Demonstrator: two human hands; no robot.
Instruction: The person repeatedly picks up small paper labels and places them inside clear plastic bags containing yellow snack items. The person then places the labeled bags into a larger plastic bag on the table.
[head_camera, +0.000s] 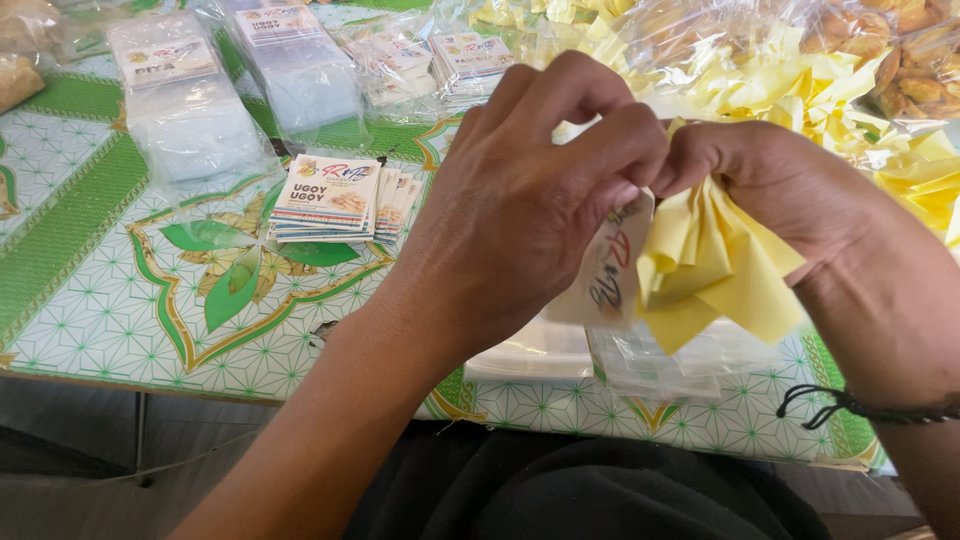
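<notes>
Both hands raised over the surface (120, 300), left hand (520, 210) fingers pinching a label (605, 275) against yellow paper (715, 265) gripped in right hand (790, 190); label stack (335, 200) remaining, finished packs (850, 60) behind.

From my remote seat I cannot see the fingertips of the left hand (530, 200), curled away behind its own knuckles; the right hand (800, 210) hides its grip the same way, and its forearm runs off the right edge; the printed card (605, 275) shows only a strip, the rest covered by the left hand; the yellow paper (715, 265) vanishes upward into the fists; the clear tray (530, 360) lies mostly under the wrists; the snack bags (900, 60) are cut by the top edge; the stacks of clear bags (190, 110) blur behind plastic.
</notes>
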